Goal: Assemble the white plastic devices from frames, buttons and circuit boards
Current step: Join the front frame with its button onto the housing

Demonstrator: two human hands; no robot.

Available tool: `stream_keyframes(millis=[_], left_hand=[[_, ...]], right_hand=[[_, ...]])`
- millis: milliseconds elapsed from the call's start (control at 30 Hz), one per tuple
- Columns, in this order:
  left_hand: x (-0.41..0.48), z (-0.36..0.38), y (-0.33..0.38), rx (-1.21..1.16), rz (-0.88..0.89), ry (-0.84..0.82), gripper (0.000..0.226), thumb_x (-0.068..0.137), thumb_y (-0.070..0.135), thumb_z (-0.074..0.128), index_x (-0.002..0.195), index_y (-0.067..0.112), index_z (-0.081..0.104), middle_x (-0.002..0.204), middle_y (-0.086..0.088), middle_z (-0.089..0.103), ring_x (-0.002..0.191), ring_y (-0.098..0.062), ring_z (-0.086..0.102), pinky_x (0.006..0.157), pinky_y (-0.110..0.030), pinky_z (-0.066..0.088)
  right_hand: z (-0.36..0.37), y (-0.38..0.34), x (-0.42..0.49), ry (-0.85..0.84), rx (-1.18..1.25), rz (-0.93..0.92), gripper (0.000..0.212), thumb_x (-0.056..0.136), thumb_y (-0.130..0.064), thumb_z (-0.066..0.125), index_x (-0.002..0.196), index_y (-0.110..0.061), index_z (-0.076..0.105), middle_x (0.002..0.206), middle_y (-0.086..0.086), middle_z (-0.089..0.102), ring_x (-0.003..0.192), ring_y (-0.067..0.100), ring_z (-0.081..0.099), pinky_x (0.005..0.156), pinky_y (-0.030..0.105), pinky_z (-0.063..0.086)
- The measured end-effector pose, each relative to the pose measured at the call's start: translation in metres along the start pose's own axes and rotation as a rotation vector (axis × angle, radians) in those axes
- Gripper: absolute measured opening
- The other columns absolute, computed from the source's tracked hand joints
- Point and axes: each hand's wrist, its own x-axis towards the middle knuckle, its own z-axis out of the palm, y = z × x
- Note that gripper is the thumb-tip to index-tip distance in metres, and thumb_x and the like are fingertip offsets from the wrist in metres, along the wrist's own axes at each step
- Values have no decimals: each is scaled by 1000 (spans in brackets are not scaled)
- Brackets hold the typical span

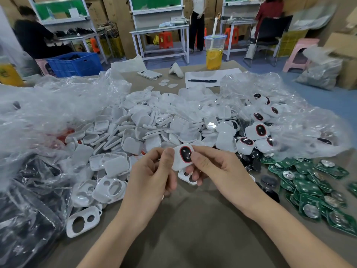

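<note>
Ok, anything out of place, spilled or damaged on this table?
Nothing looks damaged. The odd item is a drink cup at the far edge of the table, sharing the surface with bare circuit boards. White shells lie heaped out of open bags. The white device pinched between left hand and right hand looks intact.

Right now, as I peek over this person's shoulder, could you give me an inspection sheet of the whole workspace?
Surface: brown table, largely covered with parts.
Job's things: white plastic device with red-ringed black button, held; white plastic frames with holes, left; green circuit boards, right; heap of white plastic shells, middle.
Clutter: clear cup of yellow drink, white phone, black pen on white paper, crumpled clear bags.
Hands: left hand and right hand both pinch the device.
Cables: nothing seen.
Surroundings: blue plastic crate, metal workbenches, other people.
</note>
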Motion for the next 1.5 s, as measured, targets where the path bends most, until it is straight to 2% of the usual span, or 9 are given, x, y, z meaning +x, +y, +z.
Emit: stream_keyframes(millis=[133,267,433,567,767,967,1100,1233,1500], left_hand=[[-1,0,-2,-46,-50,-104,33,106,36,44,90,10,55,54,-8,61,44,-13,49,47,-20,42],[-5,4,-1,99,13,-139,29,95,46,46,82,23,58,59,-3,63,50,-12,50,50,-24,44],[-3,3,-4,152,42,-59,33,88,59,52,88,28,60,64,8,54,59,-14,48,60,-37,42],[-3,3,-3,167,45,-79,28,85,58,53,80,31,56,66,9,53,59,-10,48,59,-29,43],[-3,4,0,106,-9,-86,32,83,52,59,79,21,53,73,-11,52,63,-14,44,64,-55,47],[-2,6,-3,69,-9,-76,34,82,57,58,84,24,61,80,-12,60,60,-12,47,63,-36,42],[-3,5,-3,64,17,-144,22,87,51,59,98,34,66,78,15,65,64,-6,54,65,-26,44],[-3,5,-5,98,19,-156,18,86,46,57,102,43,62,101,11,73,77,-6,62,67,-27,45],[-3,4,-4,94,27,-126,14,88,38,59,101,42,64,98,10,73,71,-1,58,67,-26,45]], right_hand=[[-2,-2,0,15,-45,11,29,90,-42,63,104,-21,77,70,1,62,63,11,58,68,20,53],[-5,0,1,26,-57,41,23,97,-37,59,105,-25,77,87,12,72,66,15,65,74,26,58],[-1,0,-1,0,-159,-3,23,97,-40,57,102,-28,76,86,-2,67,64,12,69,70,17,52],[1,3,-2,-2,-198,-54,22,96,-29,56,97,-39,76,85,-8,61,73,10,65,68,14,52],[1,5,-3,-14,-213,-54,23,100,-18,59,104,-30,77,89,9,57,85,25,60,70,24,59],[1,-1,-2,13,-179,-58,24,100,-20,58,100,-34,78,88,5,62,73,23,64,67,13,52],[-2,-2,-1,74,-84,16,20,100,-24,59,103,-27,78,93,0,75,73,20,73,70,21,57],[-3,-1,0,73,-49,61,20,100,-27,59,105,-26,78,88,-6,76,74,23,76,70,19,56],[-3,2,1,62,-70,27,21,100,-26,58,100,-33,79,87,-10,72,71,20,75,67,14,51]])
